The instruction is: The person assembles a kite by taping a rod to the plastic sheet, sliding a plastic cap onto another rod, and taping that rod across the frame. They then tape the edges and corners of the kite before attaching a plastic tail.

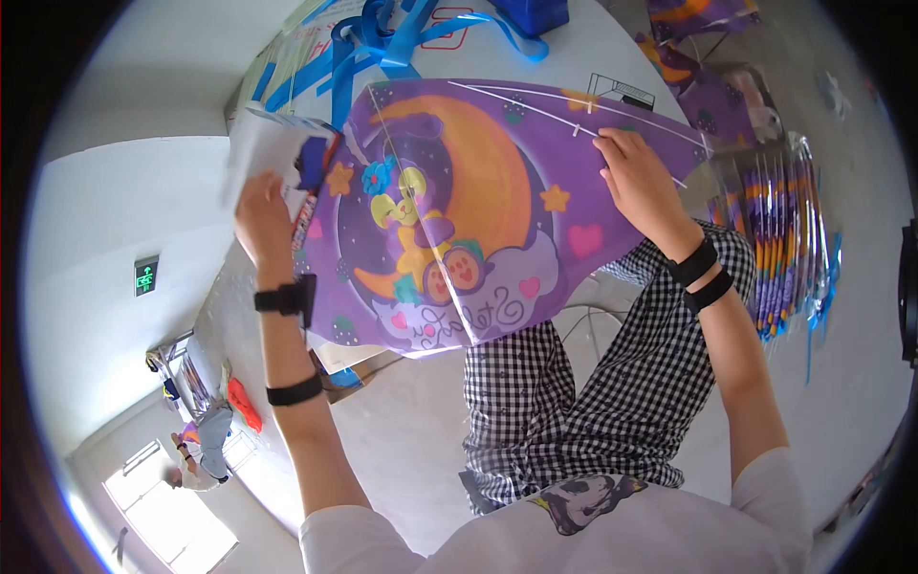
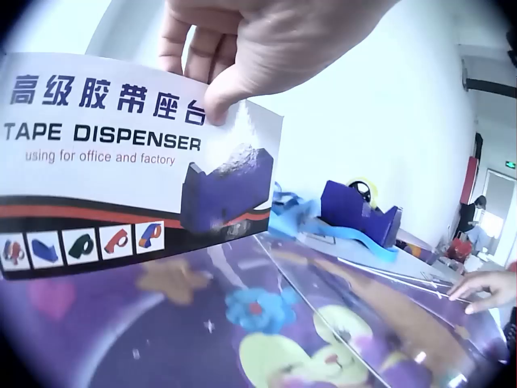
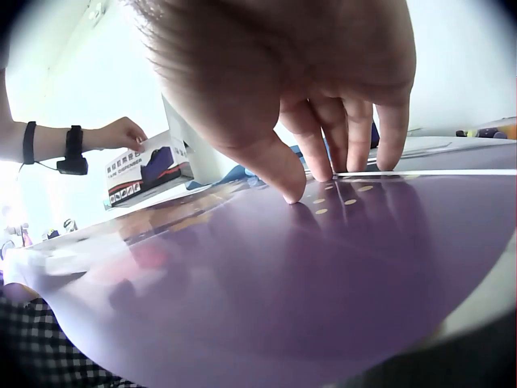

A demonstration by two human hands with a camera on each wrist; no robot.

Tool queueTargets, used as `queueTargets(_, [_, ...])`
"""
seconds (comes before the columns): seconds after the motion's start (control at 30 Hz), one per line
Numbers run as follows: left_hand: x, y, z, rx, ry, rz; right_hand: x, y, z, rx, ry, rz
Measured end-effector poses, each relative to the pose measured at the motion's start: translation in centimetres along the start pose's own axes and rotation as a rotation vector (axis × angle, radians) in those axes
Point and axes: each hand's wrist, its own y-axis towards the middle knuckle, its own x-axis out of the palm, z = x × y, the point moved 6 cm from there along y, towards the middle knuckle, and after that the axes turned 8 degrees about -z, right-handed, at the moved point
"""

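Observation:
My left hand (image 1: pixel 263 218) grips a printed tape dispenser box (image 2: pixel 93 178) by its upper edge, thumb on the front face. The box is held upright over the left side of a purple kite (image 1: pixel 583 206) with a moon and a cartoon animal. Thin white rods (image 1: pixel 575 128) lie along the kite's far right side, and a straight rod runs down its middle. Over on the right, my right hand (image 1: pixel 650 187) rests its fingertips (image 3: pixel 292 190) on the kite beside a white rod, fingers spread downward.
Blue ribbon (image 1: pixel 397 57) lies in loops at the back of the white table. Near it stands a dark blue tape dispenser (image 2: pixel 359 217) with a yellow roll. Packaged kites (image 1: pixel 775 249) hang at the right. A person (image 1: pixel 203 454) is in the far background.

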Motion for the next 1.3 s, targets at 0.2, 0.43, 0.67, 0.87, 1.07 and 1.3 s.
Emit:
queueTargets(0.2, [2.9,8.3,-3.6,-0.071,0.099,-0.122,-0.4,0.0,-0.5,0.0,-0.011,0.017])
queueTargets(0.43, [7.6,10.0,-3.1,-0.021,0.163,-0.059,-0.3,-0.3,-0.2,-0.014,-0.045,0.069])
queueTargets(0.67, [6.3,1.0,13.2,0.428,-0.246,-0.224,-0.7,0.1,0.4,0.095,-0.078,0.106])
queueTargets(0.87, [5.1,-3.4,19.8,0.62,-0.34,-0.399,-0.6,0.5,0.2,0.099,-0.083,0.054])
queueTargets(1.07, [1.4,-0.7,21.4,0.659,-0.3,-0.495,-0.9,-1.2,-3.8,0.03,0.001,-0.05])
queueTargets(1.3, [7.7,-0.7,27.7,0.78,-0.363,-0.333,-0.7,-1.7,-2.1,0.091,0.178,0.075])
